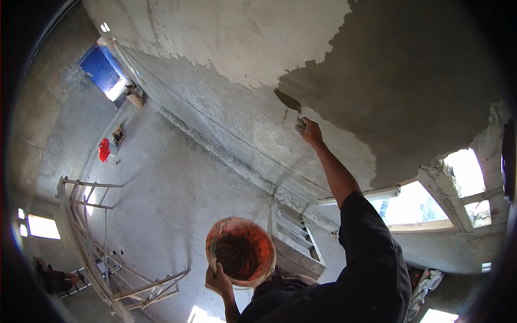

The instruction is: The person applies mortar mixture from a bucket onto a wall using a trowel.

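Observation:
My right hand is raised with its fingers wrapped round the handle of a trowel. The blade is at the wall, by the ragged lower-left edge of a dark, wet plaster patch; paler plaster surrounds that edge. Down at the lower middle, my left hand grips an orange bucket at its side, thumb up near the rim. Dark wet mix coats the bucket's inside.
Wooden scaffold frames stand at left, near another person. A ladder-like platform is behind the bucket. Window openings are at right, a blue doorway at far upper left, and a red item on the floor.

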A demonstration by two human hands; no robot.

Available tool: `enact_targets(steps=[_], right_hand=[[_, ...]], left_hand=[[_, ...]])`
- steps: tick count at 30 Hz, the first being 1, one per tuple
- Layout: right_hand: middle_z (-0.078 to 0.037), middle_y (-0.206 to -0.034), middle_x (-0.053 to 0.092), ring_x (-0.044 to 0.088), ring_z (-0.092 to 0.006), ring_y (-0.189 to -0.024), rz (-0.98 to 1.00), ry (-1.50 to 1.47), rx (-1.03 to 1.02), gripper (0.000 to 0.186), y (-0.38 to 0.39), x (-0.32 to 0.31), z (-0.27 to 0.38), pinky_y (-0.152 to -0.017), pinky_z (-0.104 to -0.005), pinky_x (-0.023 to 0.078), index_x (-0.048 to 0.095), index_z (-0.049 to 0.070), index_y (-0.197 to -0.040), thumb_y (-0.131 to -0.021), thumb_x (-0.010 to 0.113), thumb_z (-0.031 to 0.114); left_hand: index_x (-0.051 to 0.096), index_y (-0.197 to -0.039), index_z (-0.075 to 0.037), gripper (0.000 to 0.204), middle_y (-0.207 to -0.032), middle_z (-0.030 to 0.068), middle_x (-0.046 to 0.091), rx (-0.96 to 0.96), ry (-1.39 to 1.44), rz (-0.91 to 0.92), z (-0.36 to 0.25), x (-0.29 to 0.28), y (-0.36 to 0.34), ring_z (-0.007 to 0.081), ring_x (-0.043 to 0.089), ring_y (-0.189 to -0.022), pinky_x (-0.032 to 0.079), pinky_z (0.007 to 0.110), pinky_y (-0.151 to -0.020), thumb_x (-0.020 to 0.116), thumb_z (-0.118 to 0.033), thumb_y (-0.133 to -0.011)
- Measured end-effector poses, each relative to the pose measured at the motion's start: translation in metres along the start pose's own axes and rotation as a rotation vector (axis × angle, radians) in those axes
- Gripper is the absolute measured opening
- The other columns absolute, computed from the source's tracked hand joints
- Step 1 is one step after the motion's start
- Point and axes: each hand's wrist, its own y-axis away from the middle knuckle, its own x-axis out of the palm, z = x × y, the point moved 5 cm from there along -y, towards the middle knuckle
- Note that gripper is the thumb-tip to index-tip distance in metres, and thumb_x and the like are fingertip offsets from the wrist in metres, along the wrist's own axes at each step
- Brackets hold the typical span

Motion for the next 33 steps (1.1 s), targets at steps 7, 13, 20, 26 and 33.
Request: enact_targets(steps=[7, 13, 20, 26, 33], right_hand=[[-0.018, -0.092, 0.067, 0.065, -0.0329, -0.089, 0.026, 0.071, 0.001, 0.035, -0.049, 0.023, -0.032, -0.076, -0.0411, 0.051, 0.063, 0.004, -0.098, -0.077, 0.071, 0.030], [-0.021, -0.088, 0.066, 0.066, -0.0333, -0.083, 0.026, 0.059, -0.044, 0.036, -0.071, 0.026, -0.056, -0.073, -0.0400, 0.051, 0.065, 0.004, -0.099, -0.077, 0.071, 0.032], [-0.015, -0.074, 0.068, 0.068, -0.0281, -0.069, 0.041, -0.192, 0.099, 0.024, -0.092, 0.008, -0.039, -0.062, -0.0381, 0.052, 0.069, 0.003, -0.091, -0.078, 0.068, 0.023], [-0.018, -0.082, 0.067, 0.066, -0.0327, -0.076, 0.122, -0.313, 0.156, 0.029, -0.066, 0.003, -0.007, -0.068, -0.0412, 0.050, 0.066, 0.005, -0.099, -0.078, 0.067, 0.024], [-0.021, -0.090, 0.066, 0.065, -0.0329, -0.083, 0.098, 0.010, -0.044, 0.028, -0.073, 0.053, -0.035, -0.070, -0.0415, 0.051, 0.065, 0.004, -0.102, -0.077, 0.064, 0.017]], left_hand=[[0.067, -0.089, 0.009, 0.028, -0.089, 0.0151, 0.069, -0.148, 0.003, -0.078, 0.033, -0.023, 0.014, 0.0266, 0.063, -0.071, 0.048, 0.038, -0.066, 0.063, -0.016, -0.078], [0.068, -0.106, -0.004, 0.038, -0.093, 0.0158, 0.068, -0.360, -0.098, 0.011, 0.049, -0.022, 0.019, 0.0246, 0.062, -0.080, 0.049, 0.041, -0.079, 0.069, -0.033, -0.082], [0.068, -0.092, 0.003, 0.042, -0.083, 0.0118, 0.067, -0.318, -0.135, 0.004, 0.049, -0.014, 0.018, 0.0215, 0.058, -0.070, 0.048, 0.036, -0.066, 0.070, -0.037, -0.081], [0.065, -0.095, 0.008, 0.030, -0.078, 0.0149, 0.066, -0.117, 0.032, -0.097, 0.014, -0.017, 0.022, 0.0230, 0.060, -0.068, 0.048, 0.035, -0.065, 0.067, -0.016, -0.077], [0.068, -0.083, 0.003, 0.044, -0.069, 0.0080, 0.063, -0.190, -0.110, -0.039, 0.046, -0.015, 0.027, 0.0197, 0.053, -0.061, 0.045, 0.036, -0.058, 0.071, -0.041, -0.080]])
